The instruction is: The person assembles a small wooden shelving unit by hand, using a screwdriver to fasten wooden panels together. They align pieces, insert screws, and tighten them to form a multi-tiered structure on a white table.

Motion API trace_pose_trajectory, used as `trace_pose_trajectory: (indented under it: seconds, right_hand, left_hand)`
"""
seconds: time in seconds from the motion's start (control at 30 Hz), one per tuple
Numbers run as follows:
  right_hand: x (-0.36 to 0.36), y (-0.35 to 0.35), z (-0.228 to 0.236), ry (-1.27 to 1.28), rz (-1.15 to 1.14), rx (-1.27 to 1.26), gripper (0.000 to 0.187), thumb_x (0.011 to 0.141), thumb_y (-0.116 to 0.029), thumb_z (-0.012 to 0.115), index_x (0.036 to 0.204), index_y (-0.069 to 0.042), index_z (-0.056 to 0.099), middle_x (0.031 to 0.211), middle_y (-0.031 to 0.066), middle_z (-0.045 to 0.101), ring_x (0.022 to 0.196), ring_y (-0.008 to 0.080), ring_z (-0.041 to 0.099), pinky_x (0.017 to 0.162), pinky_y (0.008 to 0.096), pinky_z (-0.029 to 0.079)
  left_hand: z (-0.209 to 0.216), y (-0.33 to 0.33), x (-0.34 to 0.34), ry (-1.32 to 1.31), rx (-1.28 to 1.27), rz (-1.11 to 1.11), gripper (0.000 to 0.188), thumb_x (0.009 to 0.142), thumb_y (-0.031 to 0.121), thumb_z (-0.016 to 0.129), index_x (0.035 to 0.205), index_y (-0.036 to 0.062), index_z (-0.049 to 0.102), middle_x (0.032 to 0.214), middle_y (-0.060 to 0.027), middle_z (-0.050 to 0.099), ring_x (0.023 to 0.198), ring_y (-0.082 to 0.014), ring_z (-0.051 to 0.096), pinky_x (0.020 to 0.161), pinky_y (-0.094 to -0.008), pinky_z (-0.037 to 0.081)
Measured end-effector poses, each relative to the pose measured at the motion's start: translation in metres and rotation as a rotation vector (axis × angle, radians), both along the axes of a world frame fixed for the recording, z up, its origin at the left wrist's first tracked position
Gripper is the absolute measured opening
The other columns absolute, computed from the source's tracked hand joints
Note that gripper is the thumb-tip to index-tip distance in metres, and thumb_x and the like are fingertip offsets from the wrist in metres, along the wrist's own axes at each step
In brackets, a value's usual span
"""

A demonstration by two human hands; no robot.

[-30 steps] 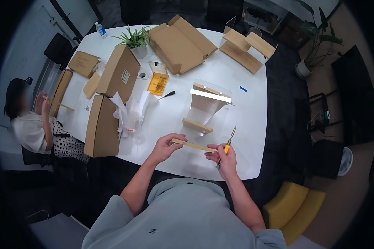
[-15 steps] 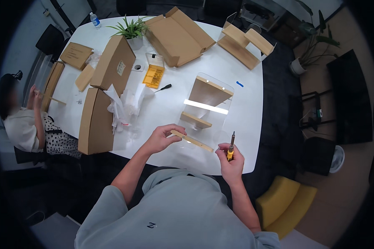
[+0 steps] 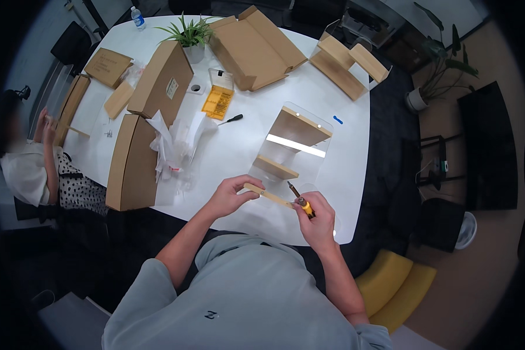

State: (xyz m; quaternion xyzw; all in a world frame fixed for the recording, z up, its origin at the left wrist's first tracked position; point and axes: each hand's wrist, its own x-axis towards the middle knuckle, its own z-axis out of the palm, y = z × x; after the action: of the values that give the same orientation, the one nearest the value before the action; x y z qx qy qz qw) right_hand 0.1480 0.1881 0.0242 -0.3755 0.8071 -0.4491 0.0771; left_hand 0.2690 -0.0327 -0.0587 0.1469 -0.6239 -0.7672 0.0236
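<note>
My left hand (image 3: 230, 197) is closed on the left end of a narrow, light wooden board (image 3: 268, 195) near the table's front edge. In my right hand (image 3: 319, 226) is a yellow and black screwdriver (image 3: 307, 209), its shaft tilted up and to the left. The thumb and fingertips of that hand are at the board's right end; whether they also pinch a small part is too small to tell. Just beyond lies a clear plastic panel (image 3: 320, 153) with rounded corners. Two more wooden boards, a far one (image 3: 308, 126) and a nearer one (image 3: 277, 168), show at the panel.
Left of my hands stand cardboard boxes (image 3: 132, 166) and crumpled plastic wrapping (image 3: 184, 146). A black screwdriver (image 3: 231, 119) lies by a yellow bit case (image 3: 218, 102). Farther back are an open carton (image 3: 256, 49) and a wooden shelf unit (image 3: 338, 73). Another person (image 3: 32, 169) sits at left.
My right hand has moved left to the board's right end, and the screwdriver has swung from nearly upright to a leftward tilt. My left hand keeps its hold on the board.
</note>
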Motion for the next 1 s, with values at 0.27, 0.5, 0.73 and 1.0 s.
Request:
trace_pose_trajectory:
  seconds: [0.27,0.5,0.73,1.0]
  right_hand:
    - [0.002,-0.001,0.007,-0.024,0.056,0.049,0.013,0.087,0.006,0.076,0.096,0.002,0.068,0.09,0.0134,0.069,0.075,0.0265,0.067,0.066,0.0326,0.053]
    - [0.002,-0.004,0.013,0.099,0.126,0.111,0.018,0.082,0.008,0.077,0.096,0.0,0.068,0.093,0.0132,0.068,0.076,0.0304,0.068,0.066,0.0352,0.055]
    - [-0.001,-0.008,0.022,0.172,0.152,0.259,0.018,0.08,0.005,0.077,0.094,-0.003,0.069,0.092,0.009,0.065,0.074,0.0301,0.068,0.063,0.0372,0.056]
    - [-0.002,-0.013,0.024,0.299,0.17,0.415,0.015,0.08,-0.006,0.079,0.086,-0.006,0.065,0.083,0.0076,0.059,0.066,0.0294,0.064,0.057,0.0392,0.053]
  left_hand:
    - [-0.002,-0.004,0.0,0.047,-0.017,-0.015,0.022,0.092,-0.004,0.07,0.114,0.0001,0.072,0.117,-0.0081,0.072,0.117,-0.0189,0.065,0.103,-0.034,0.051]
    - [-0.001,-0.004,0.0,0.049,-0.015,-0.014,0.022,0.092,-0.001,0.072,0.114,0.0005,0.072,0.116,-0.0071,0.072,0.112,-0.0161,0.066,0.101,-0.0321,0.052]
    - [-0.001,-0.003,0.0,0.074,-0.035,-0.004,0.023,0.092,-0.002,0.072,0.115,0.0,0.072,0.117,-0.0086,0.072,0.115,-0.018,0.066,0.104,-0.0336,0.05]
    - [0.0,0.0,0.0,0.055,-0.027,0.004,0.021,0.092,0.0,0.073,0.113,0.001,0.073,0.115,-0.0064,0.073,0.113,-0.0165,0.066,0.102,-0.0318,0.05]
